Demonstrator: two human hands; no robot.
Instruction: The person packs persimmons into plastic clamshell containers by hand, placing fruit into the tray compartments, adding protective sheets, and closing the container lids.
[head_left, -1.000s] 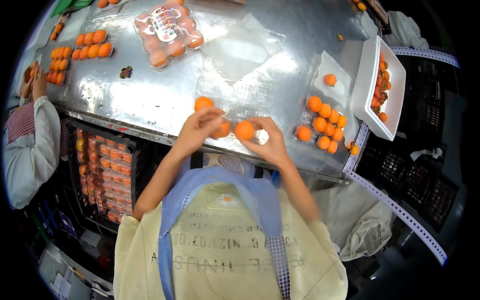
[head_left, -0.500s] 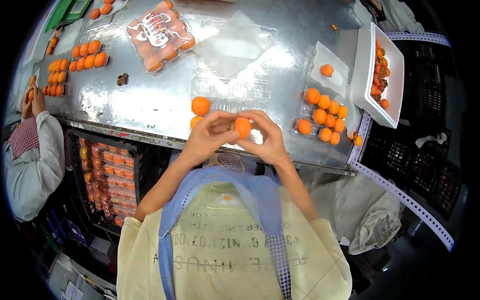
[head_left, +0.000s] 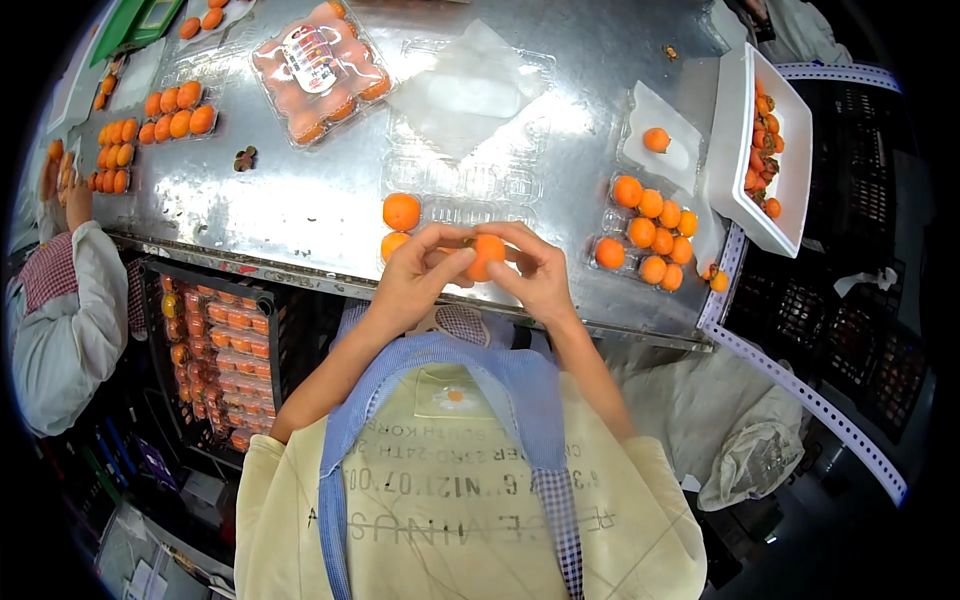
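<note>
An orange persimmon [head_left: 488,257] is held between my two hands above the near edge of the steel table. My left hand [head_left: 425,268] pinches it from the left, thumb and fingers closed on its side. From the right, my right hand [head_left: 535,270] grips the same fruit with fingertips and thumb. Just beyond and left of my hands, two persimmons [head_left: 401,211] sit in the near part of an open clear plastic clamshell [head_left: 470,185]. A translucent sheet [head_left: 465,95] lies over the clamshell's far part.
At right, several persimmons [head_left: 662,240] sit in a tray beside a white foam box [head_left: 725,150] of fruit. A filled, labelled clamshell [head_left: 322,75] lies at the back. A co-worker's sleeve [head_left: 75,310] is at far left, near a crate [head_left: 215,360] of packed fruit.
The persimmon has been turned slightly in my fingers, and my left thumb has shifted up along it. At far left, the co-worker's hands have moved forward over the table.
</note>
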